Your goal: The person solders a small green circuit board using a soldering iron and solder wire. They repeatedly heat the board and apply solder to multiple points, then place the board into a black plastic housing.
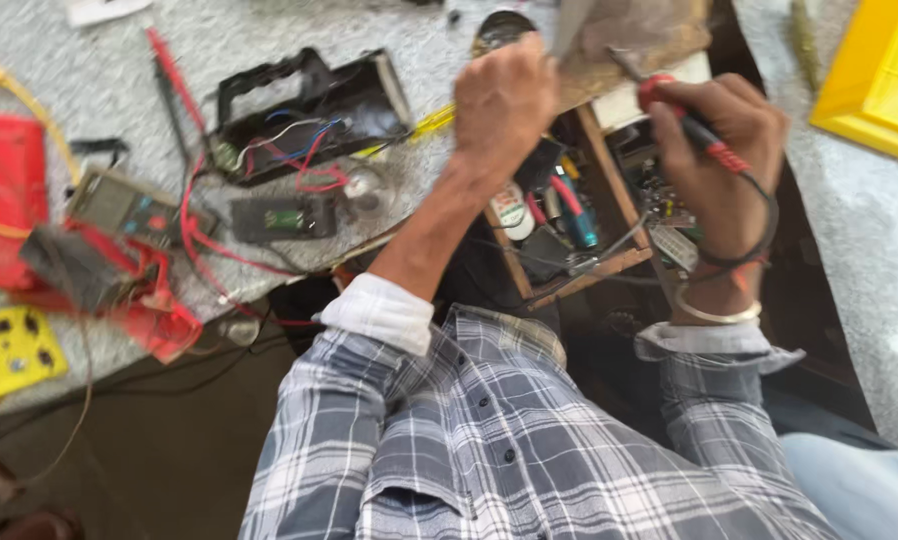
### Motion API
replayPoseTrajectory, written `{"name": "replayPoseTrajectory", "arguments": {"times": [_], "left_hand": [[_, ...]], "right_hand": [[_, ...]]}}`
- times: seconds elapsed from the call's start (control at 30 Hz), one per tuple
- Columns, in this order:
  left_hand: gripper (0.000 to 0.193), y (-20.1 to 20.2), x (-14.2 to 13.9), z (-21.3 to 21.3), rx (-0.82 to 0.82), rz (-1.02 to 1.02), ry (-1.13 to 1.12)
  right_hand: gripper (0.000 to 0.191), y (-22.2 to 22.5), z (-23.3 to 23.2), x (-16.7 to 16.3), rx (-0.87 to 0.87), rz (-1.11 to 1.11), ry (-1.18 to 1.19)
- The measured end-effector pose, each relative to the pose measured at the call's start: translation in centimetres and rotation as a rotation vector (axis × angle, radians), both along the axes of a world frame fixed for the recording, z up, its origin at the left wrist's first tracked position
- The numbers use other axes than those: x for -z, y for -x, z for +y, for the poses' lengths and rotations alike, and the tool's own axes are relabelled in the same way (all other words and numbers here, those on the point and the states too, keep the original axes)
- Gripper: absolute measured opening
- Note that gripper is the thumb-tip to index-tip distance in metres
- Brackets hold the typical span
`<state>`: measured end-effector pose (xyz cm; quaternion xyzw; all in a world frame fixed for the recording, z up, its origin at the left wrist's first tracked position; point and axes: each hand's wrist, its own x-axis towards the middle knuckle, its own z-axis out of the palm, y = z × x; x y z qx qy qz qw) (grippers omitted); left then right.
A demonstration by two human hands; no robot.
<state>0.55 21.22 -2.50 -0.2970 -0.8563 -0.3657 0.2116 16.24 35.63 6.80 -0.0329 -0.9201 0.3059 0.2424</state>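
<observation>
Right hand [719, 150] is gripping a red-and-black soldering iron [684, 115]; left hand [504, 100] is curling closed, contents unclear, above a wooden tray [609, 190] beside an opened black casing [309, 110] and red wires [209, 240].

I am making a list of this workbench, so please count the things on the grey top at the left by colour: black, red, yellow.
Black: 2, open casing, small module
Red: 2, flat case, probe
Yellow: 1, board
Total: 5
</observation>
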Motion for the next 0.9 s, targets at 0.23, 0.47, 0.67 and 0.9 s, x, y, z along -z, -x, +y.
{"name": "replayPoseTrajectory", "arguments": {"times": [0.23,0.47,0.67,0.9], "left_hand": [[0.024,-6.3,-3.4,-7.3,0.129,-0.314,-0.113],[0.011,-11.5,-6.3,-20.4,0.004,-0.314,-0.297],[0.012,-12.2,-6.5,-28.2,-0.295,-0.447,-0.418],[0.01,-11.6,-4.4,-31.2,-0.35,-0.441,-0.466]], "right_hand": [[0.012,-6.0,1.3,3.4,0.119,0.11,0.664],[0.028,-4.8,2.9,9.4,-0.063,0.099,1.243],[0.024,0.4,-3.9,8.1,-0.246,-0.046,1.252],[0.028,5.5,-9.3,7.5,-0.44,-0.293,1.304]]}}
